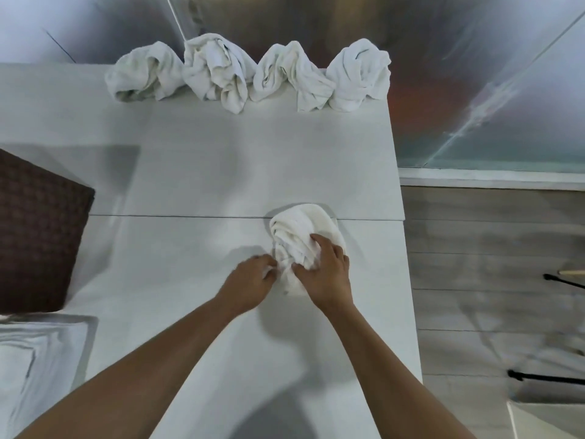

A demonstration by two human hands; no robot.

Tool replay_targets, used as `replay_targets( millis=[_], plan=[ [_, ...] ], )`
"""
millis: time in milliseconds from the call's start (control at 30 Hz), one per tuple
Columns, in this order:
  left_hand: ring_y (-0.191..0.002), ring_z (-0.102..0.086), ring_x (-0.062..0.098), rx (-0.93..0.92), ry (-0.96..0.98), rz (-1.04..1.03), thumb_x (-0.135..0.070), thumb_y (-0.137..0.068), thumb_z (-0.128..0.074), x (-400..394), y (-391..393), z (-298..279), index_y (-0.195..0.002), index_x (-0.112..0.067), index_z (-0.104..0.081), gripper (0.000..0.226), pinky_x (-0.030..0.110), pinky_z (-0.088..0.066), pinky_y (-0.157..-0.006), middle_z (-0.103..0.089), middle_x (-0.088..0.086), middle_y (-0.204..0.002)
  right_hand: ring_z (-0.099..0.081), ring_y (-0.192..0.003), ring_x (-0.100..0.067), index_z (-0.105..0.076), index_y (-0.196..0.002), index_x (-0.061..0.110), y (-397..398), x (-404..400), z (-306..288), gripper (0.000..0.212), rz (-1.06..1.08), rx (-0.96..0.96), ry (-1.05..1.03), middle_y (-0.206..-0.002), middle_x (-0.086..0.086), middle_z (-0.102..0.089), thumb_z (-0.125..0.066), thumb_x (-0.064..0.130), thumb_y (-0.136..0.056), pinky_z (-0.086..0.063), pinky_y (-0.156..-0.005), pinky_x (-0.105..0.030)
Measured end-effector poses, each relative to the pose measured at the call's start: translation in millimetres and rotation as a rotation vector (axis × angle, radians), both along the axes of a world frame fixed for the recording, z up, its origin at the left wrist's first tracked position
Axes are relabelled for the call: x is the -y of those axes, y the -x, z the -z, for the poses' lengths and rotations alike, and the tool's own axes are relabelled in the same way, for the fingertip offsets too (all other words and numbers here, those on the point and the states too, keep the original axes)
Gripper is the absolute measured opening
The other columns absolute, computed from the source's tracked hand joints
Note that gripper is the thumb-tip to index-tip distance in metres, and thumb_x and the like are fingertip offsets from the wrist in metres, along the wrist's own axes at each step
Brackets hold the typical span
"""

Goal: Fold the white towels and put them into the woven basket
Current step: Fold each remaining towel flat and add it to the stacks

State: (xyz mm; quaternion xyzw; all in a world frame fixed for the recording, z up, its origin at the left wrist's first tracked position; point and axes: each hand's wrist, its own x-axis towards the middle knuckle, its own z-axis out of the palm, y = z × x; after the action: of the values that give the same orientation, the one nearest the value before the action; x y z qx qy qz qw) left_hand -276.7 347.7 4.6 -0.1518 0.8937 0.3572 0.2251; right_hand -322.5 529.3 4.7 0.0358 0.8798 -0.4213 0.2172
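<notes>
Gripping one crumpled towel (304, 226) with both hands, left hand (253, 282) and right hand (327, 274); four bunched towels (247, 74) at twelve o'clock, woven basket (38, 236) at nine on your surface (190, 172)

Through the head camera I see soft, even, fairly bright light on the white worktop (196, 172), which renders pale grey with no hard glare. Shadows are diffuse: a faint one lies left of the left hand (251, 280), a broad grey one falls beside the woven basket (41, 229), and a dim oval sits at the bottom edge between the forearms. The crumpled towel (300, 236) is near overexposure, its folds barely separated. The fingers (319, 240) are slightly smeared by motion. I note wide-angle distortion: the worktop edges bow and splay. The background beyond is strongly blurred, with streaked reflections at upper right.
</notes>
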Motion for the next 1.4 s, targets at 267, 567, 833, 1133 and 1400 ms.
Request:
replay_targets(
  millis=[267, 567, 833, 1133, 1400],
  plan=[
    [-0.084, -0.074, 0.020, 0.087, -0.478, -0.523, -0.030, -0.097, -0.064, -21, -43, -29, -0.103, -0.013, -0.065, 0.018, 0.043, -0.060, -0.087, -0.074, 0.008, -0.098, -0.056, -0.121, -0.001, -0.056, -0.131, 0.035, -45, -5, -38, 0.042, 0.330, -0.015, 0.416, -0.128, 0.012, -0.056, -0.072, 0.033, -0.093, -0.049, -0.089, -0.013],
    [-0.084, -0.070, 0.027, -0.115, -0.470, -0.342, -0.027, -0.098, -0.061, -11, -70, -88, -0.089, -0.011, -0.067, 0.019, 0.039, -0.056, -0.080, -0.073, 0.008, -0.086, -0.046, -0.118, 0.007, -0.040, -0.145, 0.041, -112, 2, -64, 0.081, 0.173, -0.003, 0.267, -0.129, 0.022, -0.042, -0.085, 0.042, -0.077, -0.041, -0.089, -0.017],
    [-0.082, -0.076, 0.021, -0.243, -0.613, -0.424, -0.018, -0.101, -0.059, 12, -95, -146, -0.097, 0.002, -0.061, 0.021, 0.026, -0.058, -0.081, -0.076, 0.014, -0.092, -0.063, -0.093, 0.001, -0.067, -0.104, 0.035, -134, 25, -101, 0.015, 0.222, -0.211, 0.192, -0.104, 0.017, -0.066, -0.061, 0.022, -0.098, -0.046, -0.077, -0.020],
    [-0.079, -0.063, 0.027, -0.378, -0.620, -0.701, -0.025, -0.105, -0.045, 68, -111, -192, -0.112, -0.004, -0.059, 0.026, 0.037, -0.058, -0.062, -0.064, 0.016, -0.106, -0.056, -0.089, -0.021, -0.054, -0.114, 0.014, -138, 21, -168, 0.016, 0.524, -0.239, 0.366, -0.097, -0.001, -0.060, -0.042, 0.019, -0.105, -0.042, -0.068, -0.027],
    [-0.098, -0.066, 0.025, -0.419, -0.690, -0.860, -0.028, -0.090, -0.070, 118, -139, -225, -0.120, -0.021, -0.062, 0.031, 0.041, -0.058, -0.082, -0.063, 0.007, -0.116, -0.067, -0.086, -0.021, -0.074, -0.105, 0.039, -154, 13, -222, 0.015, 0.555, -0.300, 0.546, -0.095, -0.008, -0.072, -0.072, 0.029, -0.093, -0.055, -0.083, -0.039]
  ],
)
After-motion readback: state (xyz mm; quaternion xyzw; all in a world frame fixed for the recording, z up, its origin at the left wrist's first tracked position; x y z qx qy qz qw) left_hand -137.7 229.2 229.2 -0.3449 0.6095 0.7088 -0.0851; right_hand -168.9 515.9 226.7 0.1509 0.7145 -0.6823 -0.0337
